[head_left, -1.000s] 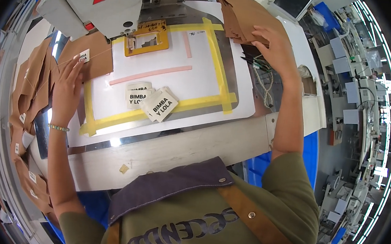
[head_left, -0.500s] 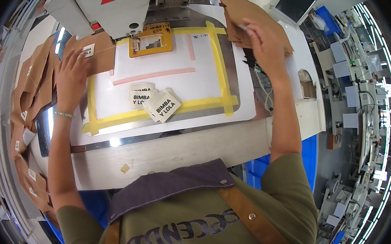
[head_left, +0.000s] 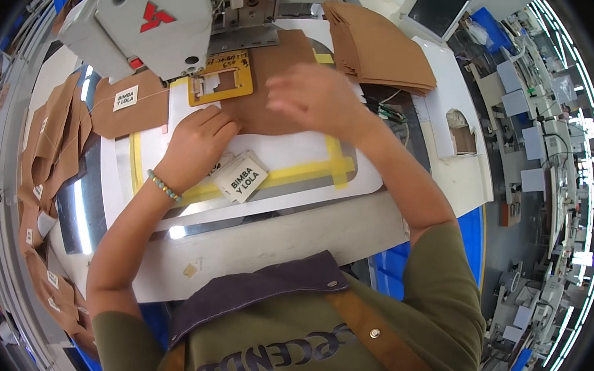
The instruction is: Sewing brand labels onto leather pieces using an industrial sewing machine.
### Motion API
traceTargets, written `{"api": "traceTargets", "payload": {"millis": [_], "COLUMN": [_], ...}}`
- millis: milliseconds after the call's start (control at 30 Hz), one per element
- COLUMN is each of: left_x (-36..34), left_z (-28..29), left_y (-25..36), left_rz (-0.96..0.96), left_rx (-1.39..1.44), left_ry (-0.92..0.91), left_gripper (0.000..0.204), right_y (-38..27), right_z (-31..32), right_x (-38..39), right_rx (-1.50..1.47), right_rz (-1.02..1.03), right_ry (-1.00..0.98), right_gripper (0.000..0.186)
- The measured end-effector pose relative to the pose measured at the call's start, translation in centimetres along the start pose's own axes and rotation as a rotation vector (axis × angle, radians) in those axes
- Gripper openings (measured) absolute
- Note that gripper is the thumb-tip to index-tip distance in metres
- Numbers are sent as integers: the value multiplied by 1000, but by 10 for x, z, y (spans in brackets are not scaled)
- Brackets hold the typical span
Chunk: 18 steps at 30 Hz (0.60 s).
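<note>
A brown sheet panel [head_left: 285, 53] lies on the white taped template board [head_left: 169, 210], partly under the yellow-and-black clamp frame [head_left: 248, 84] of the sewing machine [head_left: 156, 24]. At the panel's near left corner my left hand [head_left: 195, 148] is closed, fingertips pinched at its edge. Over the panel's right part is my right hand [head_left: 314, 102], its fingers smeared by motion. Loose white labels [head_left: 243, 176] with dark print lie in a small pile just right of my left wrist. To the left, another brown panel [head_left: 153, 108] carries a white label [head_left: 126, 99].
A stack of brown panels [head_left: 381, 49] sits at the back right, near a small screen [head_left: 436, 8]. Labelled brown pieces [head_left: 53, 131], joined by thread, hang along the left edge. Blue bins [head_left: 472, 248] show below the table's right side.
My right hand has come left from the stack, and a brown panel now lies across the board. My left hand has moved right, from the labelled panel to the new panel's edge.
</note>
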<state>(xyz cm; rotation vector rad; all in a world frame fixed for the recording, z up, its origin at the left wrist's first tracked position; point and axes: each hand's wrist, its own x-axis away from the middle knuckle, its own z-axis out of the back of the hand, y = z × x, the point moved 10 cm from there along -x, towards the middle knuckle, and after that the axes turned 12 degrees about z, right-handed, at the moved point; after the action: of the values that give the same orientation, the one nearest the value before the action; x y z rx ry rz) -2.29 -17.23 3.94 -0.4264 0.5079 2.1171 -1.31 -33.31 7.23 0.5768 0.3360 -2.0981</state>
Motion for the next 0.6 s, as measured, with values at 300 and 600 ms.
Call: {"api": "traceTargets", "payload": {"millis": [300,600], "left_x": [29,41], "left_z": [22,39], "left_y": [-45,-54], "left_rz": [52,191], "left_rx": [-184,-154], "left_ry": [34,112], "left_gripper": [24,28], "right_y": [387,365], "right_z": [141,115], "right_x": [202,187], "right_rx": [429,394], "right_rz": [-1016,-1251], "right_ry": [89,69], "right_gripper": [60,64]}}
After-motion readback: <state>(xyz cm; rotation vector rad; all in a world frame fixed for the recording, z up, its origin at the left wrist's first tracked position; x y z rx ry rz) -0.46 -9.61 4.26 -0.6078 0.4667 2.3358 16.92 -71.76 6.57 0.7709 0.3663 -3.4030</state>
